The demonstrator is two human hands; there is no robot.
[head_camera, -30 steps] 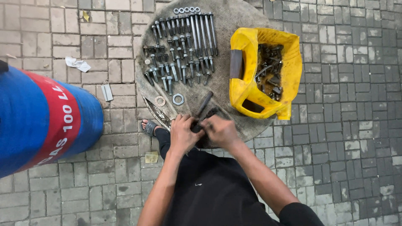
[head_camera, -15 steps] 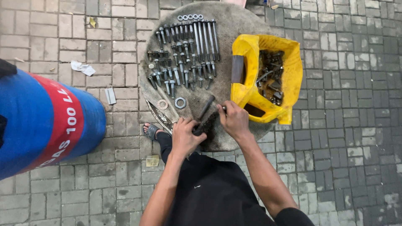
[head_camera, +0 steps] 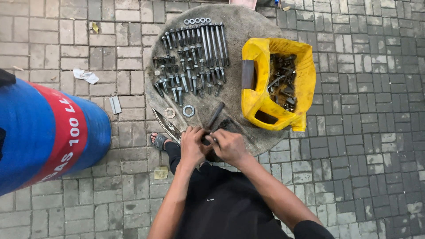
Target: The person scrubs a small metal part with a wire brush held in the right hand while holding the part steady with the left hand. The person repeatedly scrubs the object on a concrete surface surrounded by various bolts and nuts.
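Two hands meet at the near edge of our round counter: left hand and right hand both curl shut on a small dark part (mostly hidden), just below a dark bar, rows of bolts and a yellow tub.

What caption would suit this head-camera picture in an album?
Both hands, left and right, meet over a small dark part at the edge of a round slab with sorted bolts, beside a yellow tub.
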